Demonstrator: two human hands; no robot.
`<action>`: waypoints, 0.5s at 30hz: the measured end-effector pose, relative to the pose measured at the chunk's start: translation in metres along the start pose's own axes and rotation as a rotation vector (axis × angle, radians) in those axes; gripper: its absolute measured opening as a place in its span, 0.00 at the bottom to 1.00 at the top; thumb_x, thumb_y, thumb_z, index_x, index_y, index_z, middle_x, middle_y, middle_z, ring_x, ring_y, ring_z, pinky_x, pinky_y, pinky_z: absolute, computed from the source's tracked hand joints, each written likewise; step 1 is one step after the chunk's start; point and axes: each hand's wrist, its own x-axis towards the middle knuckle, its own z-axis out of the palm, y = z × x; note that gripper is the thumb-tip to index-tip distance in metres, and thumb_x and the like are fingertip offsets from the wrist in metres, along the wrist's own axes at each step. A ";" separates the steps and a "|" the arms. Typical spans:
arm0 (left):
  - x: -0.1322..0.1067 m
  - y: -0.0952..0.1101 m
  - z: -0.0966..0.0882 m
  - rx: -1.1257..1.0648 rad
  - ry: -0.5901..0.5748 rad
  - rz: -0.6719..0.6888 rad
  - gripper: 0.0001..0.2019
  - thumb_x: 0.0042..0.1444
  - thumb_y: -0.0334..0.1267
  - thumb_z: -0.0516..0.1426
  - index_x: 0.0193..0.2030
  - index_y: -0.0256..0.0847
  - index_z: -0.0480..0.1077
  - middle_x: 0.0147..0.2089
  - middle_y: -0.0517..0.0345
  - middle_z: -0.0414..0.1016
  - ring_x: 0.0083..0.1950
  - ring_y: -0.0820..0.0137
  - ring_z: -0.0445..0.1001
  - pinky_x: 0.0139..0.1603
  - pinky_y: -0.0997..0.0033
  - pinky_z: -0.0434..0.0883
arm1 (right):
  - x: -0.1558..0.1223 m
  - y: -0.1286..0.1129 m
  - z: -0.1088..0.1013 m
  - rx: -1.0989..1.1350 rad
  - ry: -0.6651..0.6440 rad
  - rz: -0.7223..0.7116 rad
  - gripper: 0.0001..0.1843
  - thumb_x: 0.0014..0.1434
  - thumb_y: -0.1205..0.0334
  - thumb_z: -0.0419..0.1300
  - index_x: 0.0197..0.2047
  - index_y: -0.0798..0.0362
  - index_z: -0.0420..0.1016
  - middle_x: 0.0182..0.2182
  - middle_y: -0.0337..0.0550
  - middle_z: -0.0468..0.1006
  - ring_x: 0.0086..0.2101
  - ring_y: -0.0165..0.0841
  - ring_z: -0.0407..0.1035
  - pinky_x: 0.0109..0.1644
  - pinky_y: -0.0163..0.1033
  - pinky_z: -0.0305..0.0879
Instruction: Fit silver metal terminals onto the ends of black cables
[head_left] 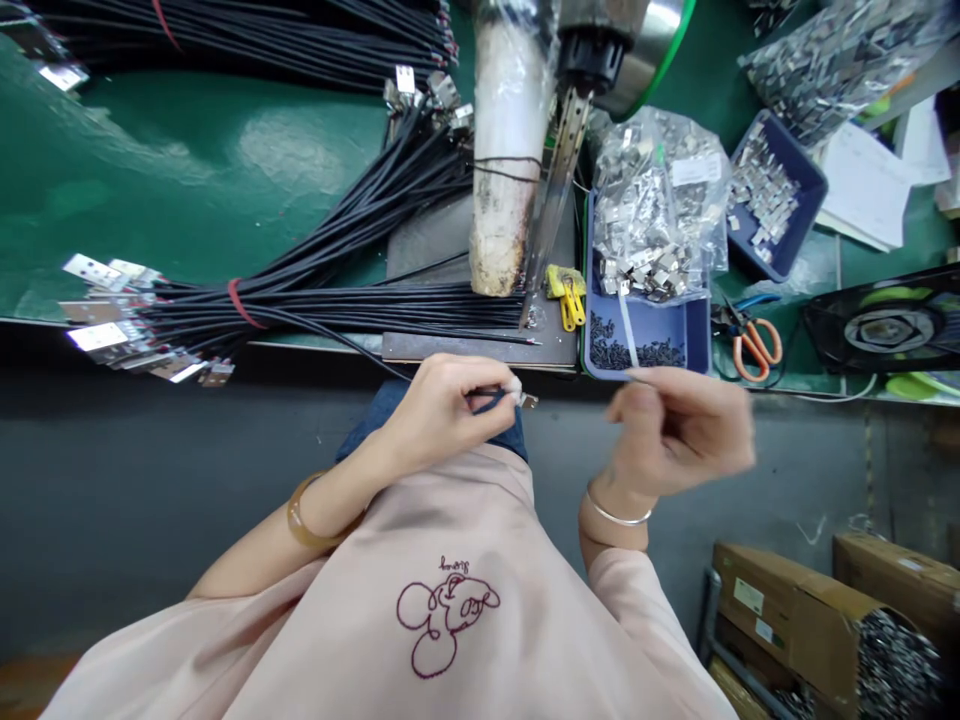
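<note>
Free: green bench [187, 170] at 10–11 o'clock lay bare betw. upper cable pile [262, 40] & banded bundle [337, 295]. Gap betw. left hand [439, 415] & right hand [675, 435] was open, exc. cable end [517, 397] poking in from left. Blocked: wrapped post [506, 150] stood at 12, metal strip [559, 190] beside it; blue tray [699, 330] w/ bagged clips [652, 210] at 1; scissors [754, 345], fan [892, 325] at 3; cartons [795, 610] at 4–5.

The left hand [442, 410] pinches the end of a black cable [491, 398] just off the bench's [187, 180] near edge. The right hand [679, 430], blurred, hovers beside it, below the blue tray [667, 322] of bagged metal clips [652, 220]; its fingers seem curled, perhaps on something small. A tied cable bundle [337, 300] lies along that edge.
</note>
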 end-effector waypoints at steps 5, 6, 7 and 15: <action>-0.010 -0.008 -0.015 0.044 0.167 0.101 0.03 0.58 0.33 0.62 0.34 0.40 0.78 0.37 0.54 0.81 0.37 0.69 0.77 0.41 0.68 0.73 | 0.018 0.027 -0.022 -0.274 -0.047 0.067 0.07 0.67 0.57 0.59 0.47 0.45 0.71 0.25 0.35 0.77 0.22 0.31 0.73 0.28 0.40 0.68; -0.008 -0.010 -0.019 0.120 0.225 0.125 0.03 0.59 0.34 0.62 0.35 0.41 0.78 0.38 0.54 0.81 0.39 0.68 0.78 0.45 0.65 0.74 | 0.023 0.039 -0.022 -0.329 -0.115 0.073 0.05 0.66 0.56 0.59 0.43 0.46 0.71 0.26 0.36 0.78 0.22 0.32 0.73 0.30 0.41 0.70; -0.006 -0.013 -0.022 0.221 0.273 0.155 0.04 0.60 0.34 0.61 0.36 0.42 0.78 0.39 0.54 0.81 0.40 0.67 0.78 0.47 0.62 0.73 | 0.030 0.051 -0.021 -0.382 -0.157 0.075 0.06 0.65 0.55 0.60 0.39 0.46 0.71 0.25 0.36 0.78 0.23 0.32 0.73 0.31 0.41 0.71; 0.021 -0.035 -0.027 0.718 0.181 0.188 0.10 0.65 0.33 0.54 0.33 0.40 0.74 0.41 0.48 0.77 0.44 0.57 0.74 0.47 0.53 0.67 | 0.065 0.097 0.012 -0.613 -0.247 -0.012 0.10 0.58 0.68 0.63 0.30 0.47 0.66 0.33 0.42 0.77 0.35 0.38 0.72 0.44 0.46 0.71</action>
